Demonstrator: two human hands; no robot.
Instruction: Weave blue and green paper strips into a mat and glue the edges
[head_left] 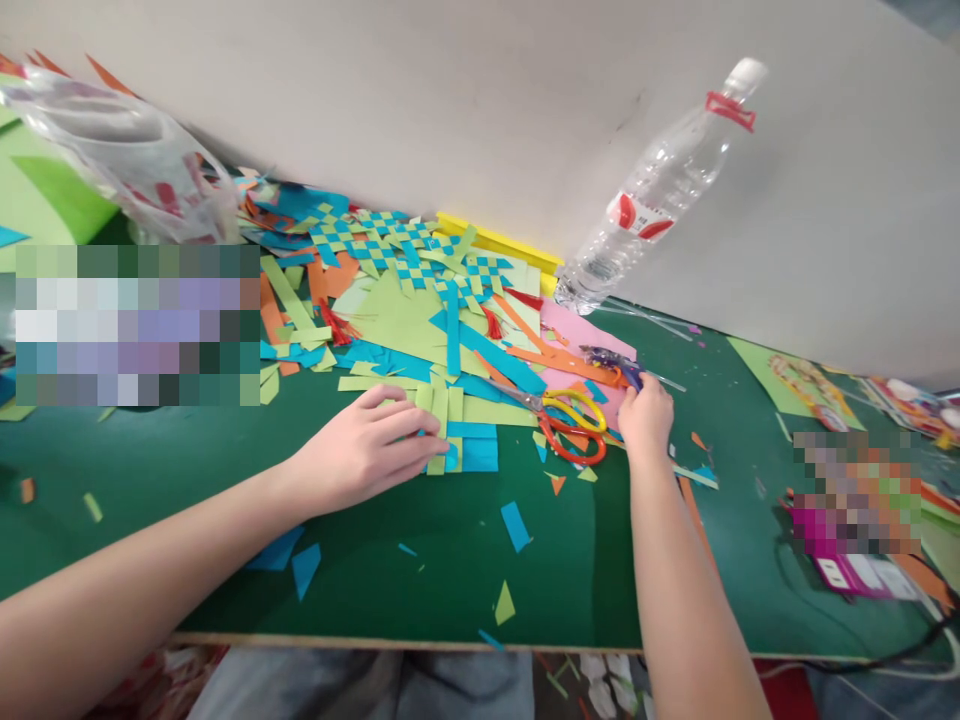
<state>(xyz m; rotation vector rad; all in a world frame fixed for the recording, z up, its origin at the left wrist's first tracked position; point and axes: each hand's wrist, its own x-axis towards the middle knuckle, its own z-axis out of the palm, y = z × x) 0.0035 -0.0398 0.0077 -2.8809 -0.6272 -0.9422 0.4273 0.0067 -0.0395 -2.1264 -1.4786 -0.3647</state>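
My left hand point(382, 440) lies with its fingers stretched over a small weave of green and blue paper strips point(474, 450) near the middle of the green table. Its fingertips press on the weave, and part of it is hidden under them. My right hand point(649, 410) is closed on the near end of a dark purple tool point(616, 362), whose kind I cannot make out, above pink paper. Between the hands lie scissors point(574, 425) with red and yellow handles, their blades pointing left. Behind them is a finished-looking blue and green checkered weave point(409, 250) on loose strips.
A clear plastic bottle point(637, 210) with a white cap stands by the wall. At the back left is a plastic bag point(165, 175). A yellow strip holder point(499, 245) lies along the wall. Paper scraps point(515, 527) litter the green table point(555, 590); its front edge is close to my legs.
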